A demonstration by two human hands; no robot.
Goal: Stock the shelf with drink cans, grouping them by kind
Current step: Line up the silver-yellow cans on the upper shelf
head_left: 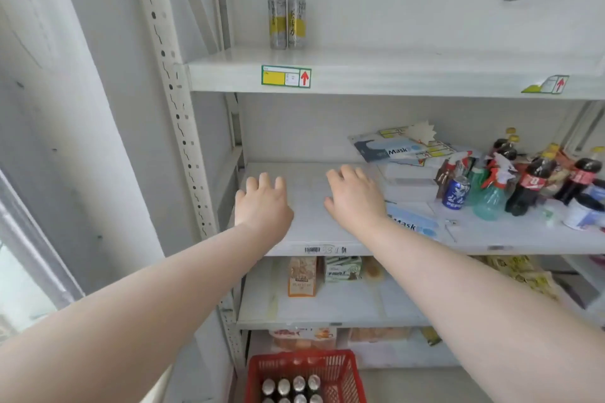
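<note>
While the left hand [263, 203] and right hand [355, 198] hover flat, fingers spread and holding nothing, over the middle shelf [307, 206], the cans [291, 386] stand upright, tops up, in the red basket [298, 356] well below, between both forearms; neither hand is plainly nearer. Two yellow cans [287, 22] stand above the left hand; a blue can [456, 191] among bottles [530, 183] crowds the right.

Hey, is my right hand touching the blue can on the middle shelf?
Apart. The head view shows bare shelf and a white box between the right hand and the blue can.
</note>
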